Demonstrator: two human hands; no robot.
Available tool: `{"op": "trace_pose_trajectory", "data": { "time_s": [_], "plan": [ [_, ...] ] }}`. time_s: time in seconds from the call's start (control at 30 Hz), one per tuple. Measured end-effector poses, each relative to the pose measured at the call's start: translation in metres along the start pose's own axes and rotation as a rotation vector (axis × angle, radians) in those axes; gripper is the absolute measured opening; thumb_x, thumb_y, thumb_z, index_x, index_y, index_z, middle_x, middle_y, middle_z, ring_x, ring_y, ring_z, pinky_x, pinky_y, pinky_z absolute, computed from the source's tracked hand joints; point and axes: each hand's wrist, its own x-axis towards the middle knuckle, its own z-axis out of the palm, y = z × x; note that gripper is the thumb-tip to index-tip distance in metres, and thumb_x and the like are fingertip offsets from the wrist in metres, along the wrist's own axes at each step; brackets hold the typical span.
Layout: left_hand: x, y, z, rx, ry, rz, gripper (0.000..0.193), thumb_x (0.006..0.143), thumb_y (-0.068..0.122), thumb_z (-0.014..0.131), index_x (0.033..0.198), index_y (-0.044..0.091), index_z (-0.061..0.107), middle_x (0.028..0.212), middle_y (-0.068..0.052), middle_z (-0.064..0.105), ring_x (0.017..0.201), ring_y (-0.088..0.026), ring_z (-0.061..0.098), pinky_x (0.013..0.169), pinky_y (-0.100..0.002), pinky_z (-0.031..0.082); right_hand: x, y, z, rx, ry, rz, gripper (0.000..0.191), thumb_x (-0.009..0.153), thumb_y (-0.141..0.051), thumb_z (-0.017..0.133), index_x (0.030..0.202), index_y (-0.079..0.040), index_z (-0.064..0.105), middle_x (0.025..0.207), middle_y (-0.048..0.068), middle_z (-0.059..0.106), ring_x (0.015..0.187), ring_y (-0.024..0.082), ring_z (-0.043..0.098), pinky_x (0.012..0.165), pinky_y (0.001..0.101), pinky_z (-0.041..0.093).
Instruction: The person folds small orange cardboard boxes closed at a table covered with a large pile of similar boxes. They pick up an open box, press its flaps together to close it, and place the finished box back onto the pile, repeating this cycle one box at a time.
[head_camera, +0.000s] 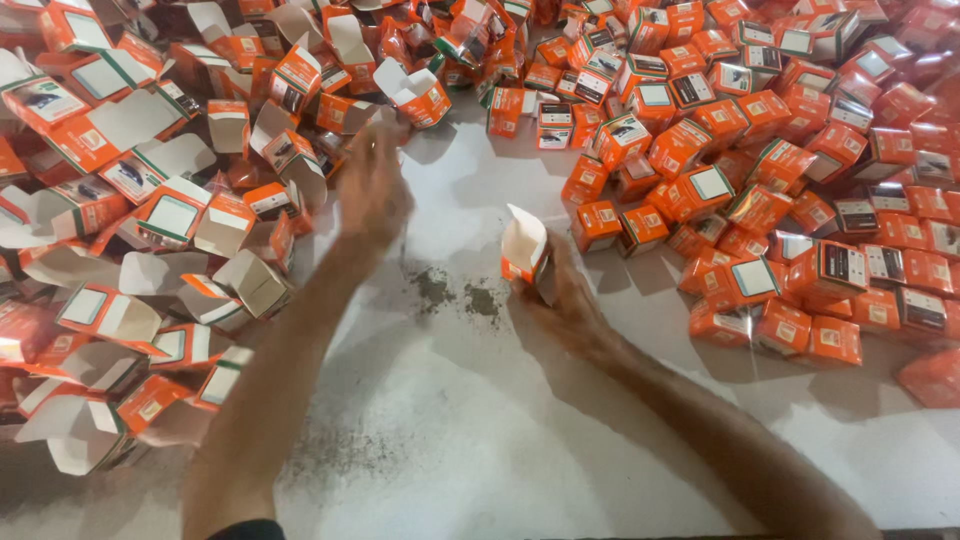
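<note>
Right hand (560, 290) rested on the table (480, 420), fingers clamped round a small orange box (524, 255). The box stood upright, its white top flap open and pointing up. It sat near the middle of the bare white patch, just left of the nearest boxes in the closed pile (790, 180).

Left hand (372, 185) was reaching forward toward the open pile (150, 220), blurred by motion. Fingers looked spread and apart, nothing seen in them (blur made a firmer reading impossible). The fingertips were close to an open box (415, 95) with white flaps raised, at the far edge of the clear patch; contact could not be told.

Both forearms ran in from the near edge of the view, the left one up the middle-left, the right one diagonally from the lower right.

To the left: a heap of orange-and-white boxes with flaps open, lying at all angles, many showing white insides. To the right: a heap of like boxes, shut, more tightly packed, spreading to the far right edge. The two heaps met along the far side of the table.

Between the hands, a dark smudge (455, 295) marked the table surface, with lighter grey scuffing nearer the viewer.
</note>
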Motion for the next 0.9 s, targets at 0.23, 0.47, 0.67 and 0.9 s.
{"op": "trace_pose_trajectory", "data": {
  "time_s": [0.23, 0.47, 0.67, 0.9],
  "plan": [
    [0.048, -0.07, 0.007, 0.651, -0.253, -0.203, 0.069, 0.068, 0.026, 0.081, 0.125, -0.004, 0.055, 0.126, -0.035, 0.057, 0.118, -0.047, 0.056, 0.097, -0.053, 0.049, 0.004, 0.003, 0.002, -0.227, -0.042, -0.295, 0.064, 0.092, -0.017, 0.073, 0.144, 0.0, 0.038, 0.129, 0.023, 0.055, 0.121, 0.035, 0.056, 0.102, 0.0444, 0.047],
    [0.012, -0.046, 0.002, 0.121, -0.019, 0.092, 0.066, 0.069, 0.022, 0.087, 0.122, -0.004, 0.058, 0.11, -0.027, 0.064, 0.097, -0.047, 0.063, 0.081, -0.057, 0.051, -0.008, -0.013, -0.002, -0.239, -0.037, -0.29, 0.056, 0.083, -0.016, 0.082, 0.132, -0.004, 0.056, 0.119, 0.016, 0.067, 0.109, 0.026, 0.068, 0.092, 0.0386, 0.055],
    [-0.057, 0.025, -0.016, -0.248, 0.07, -0.155, 0.029, 0.09, 0.011, 0.081, 0.115, 0.005, 0.067, 0.108, -0.016, 0.062, 0.087, -0.032, 0.066, 0.075, -0.046, 0.054, -0.019, -0.017, -0.004, -0.135, -0.042, -0.236, 0.052, 0.08, -0.015, 0.085, 0.127, -0.005, 0.063, 0.109, 0.012, 0.074, 0.097, 0.02, 0.072, 0.085, 0.0352, 0.057],
    [-0.117, 0.103, -0.035, -0.451, 0.17, 0.6, 0.055, 0.075, -0.015, 0.066, 0.126, 0.003, 0.059, 0.123, -0.022, 0.054, 0.112, -0.04, 0.064, 0.095, -0.044, 0.058, -0.018, -0.015, -0.008, -0.126, -0.061, -0.184, 0.049, 0.077, -0.013, 0.086, 0.122, -0.007, 0.066, 0.111, 0.01, 0.075, 0.099, 0.017, 0.073, 0.085, 0.0346, 0.059]
  ]
}}
